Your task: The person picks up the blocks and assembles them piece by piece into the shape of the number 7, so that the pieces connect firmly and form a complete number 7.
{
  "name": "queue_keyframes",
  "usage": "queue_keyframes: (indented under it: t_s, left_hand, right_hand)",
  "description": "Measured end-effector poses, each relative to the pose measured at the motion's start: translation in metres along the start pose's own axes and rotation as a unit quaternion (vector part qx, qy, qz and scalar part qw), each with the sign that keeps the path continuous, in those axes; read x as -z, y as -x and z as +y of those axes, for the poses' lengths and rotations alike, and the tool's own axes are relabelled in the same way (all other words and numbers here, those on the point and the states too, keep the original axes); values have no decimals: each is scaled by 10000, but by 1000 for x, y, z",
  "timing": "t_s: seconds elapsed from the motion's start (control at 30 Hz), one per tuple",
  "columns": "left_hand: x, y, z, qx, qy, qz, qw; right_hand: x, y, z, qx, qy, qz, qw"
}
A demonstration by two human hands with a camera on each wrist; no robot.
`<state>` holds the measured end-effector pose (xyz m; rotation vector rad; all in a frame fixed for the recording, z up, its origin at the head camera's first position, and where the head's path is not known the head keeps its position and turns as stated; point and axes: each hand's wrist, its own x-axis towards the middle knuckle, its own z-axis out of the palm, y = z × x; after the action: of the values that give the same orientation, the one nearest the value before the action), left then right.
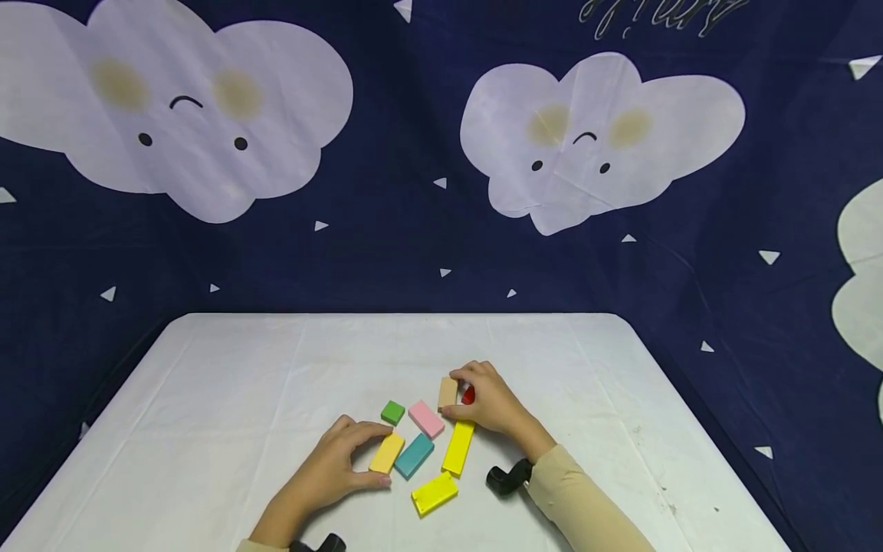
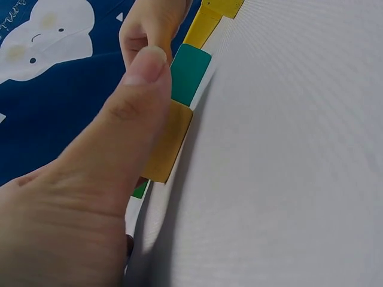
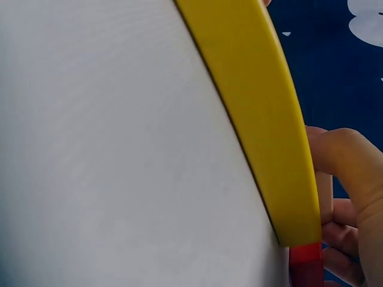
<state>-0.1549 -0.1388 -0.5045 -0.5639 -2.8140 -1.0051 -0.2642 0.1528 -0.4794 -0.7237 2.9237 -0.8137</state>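
Observation:
My left hand [image 1: 336, 464] pinches a light orange block [image 1: 387, 453] between thumb and fingers; in the left wrist view the thumb lies across that block [image 2: 170, 143]. My right hand [image 1: 491, 400] holds a tan block [image 1: 448, 392] by its ends, thumb at the near end and a fingertip at the far one. Under the right hand a red block [image 1: 468, 395] is partly hidden, close to the end of a long yellow block [image 1: 458, 448]. A teal block [image 1: 414, 456] lies right beside the orange one, with a pink block [image 1: 426, 418] just behind it.
A small green block [image 1: 393, 412] lies behind the left fingertips. Nearest me is a shorter yellow block [image 1: 434, 494]. The blocks lie on a white-covered table [image 1: 228, 399], backed by a dark blue cloth [image 1: 393, 261] with clouds. Black straps [image 1: 509, 478] sit at both wrists.

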Motion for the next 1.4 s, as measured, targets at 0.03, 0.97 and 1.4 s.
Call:
queue_keyframes:
  t_s: [0.03,0.97,1.4]
  left_hand:
    - [0,0,0,-21,10,-12,10000]
    - [2,-4,1,20,12,-91,10000]
    - [0,-5,0,114,43,-68,9999]
  right_hand:
    - [1,1,0,0,-2,36,10000]
    - [19,87,25,-194,-341,563,9976]
    - [10,107,35,-125,-441,626,9970]
